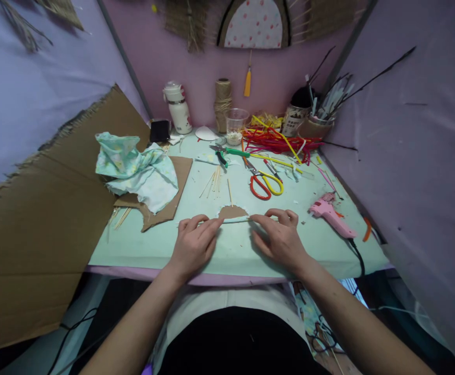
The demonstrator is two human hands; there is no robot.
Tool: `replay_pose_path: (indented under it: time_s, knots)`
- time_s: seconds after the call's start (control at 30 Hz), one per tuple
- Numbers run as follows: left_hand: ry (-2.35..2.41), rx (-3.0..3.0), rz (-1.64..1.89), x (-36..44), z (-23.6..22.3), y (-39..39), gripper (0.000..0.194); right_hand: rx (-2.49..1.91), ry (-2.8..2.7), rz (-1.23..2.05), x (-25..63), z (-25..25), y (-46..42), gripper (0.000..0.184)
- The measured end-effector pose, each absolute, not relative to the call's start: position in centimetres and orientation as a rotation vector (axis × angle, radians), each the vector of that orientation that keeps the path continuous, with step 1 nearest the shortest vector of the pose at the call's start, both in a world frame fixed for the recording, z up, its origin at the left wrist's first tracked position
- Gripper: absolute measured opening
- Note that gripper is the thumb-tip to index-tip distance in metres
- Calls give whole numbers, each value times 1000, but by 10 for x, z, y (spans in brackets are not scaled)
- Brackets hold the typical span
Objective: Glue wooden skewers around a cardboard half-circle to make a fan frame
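A small cardboard half-circle [233, 211] lies on the table in front of me, its straight edge wrapped in pale blue fabric. My left hand [196, 242] is at the left end of that edge, fingers bent and fingertips pressed to it. At the other end, my right hand [277, 238] pinches the edge, its index finger stretched along it. Thin stick ends show beside both hands. One thin wooden stick [230, 192] stands out from the curved side. Just behind lie several loose wooden sticks [213, 182]. The undersides of my fingers are hidden.
Scissors [264, 182] and green-handled pliers [233, 151] lie behind my hands. A pink glue gun [332, 216] with its cord is at right. Crumpled floral fabric [141, 169] rests on cardboard at left. Twine [223, 104], a bottle [179, 109] and red strands [278, 140] line the back.
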State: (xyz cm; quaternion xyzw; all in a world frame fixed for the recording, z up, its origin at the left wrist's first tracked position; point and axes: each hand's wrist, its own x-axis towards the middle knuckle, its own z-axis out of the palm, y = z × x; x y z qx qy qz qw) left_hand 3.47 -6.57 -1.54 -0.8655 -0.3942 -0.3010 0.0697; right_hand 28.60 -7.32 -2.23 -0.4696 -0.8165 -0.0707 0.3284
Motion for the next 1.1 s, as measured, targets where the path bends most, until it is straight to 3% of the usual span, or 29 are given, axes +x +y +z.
replay_pose_path:
  time_s: [1.1]
  knots:
    - [-1219,-2613,-870,34,-18,-64,35,-1223,-2206,-131,284,-21,-72,20]
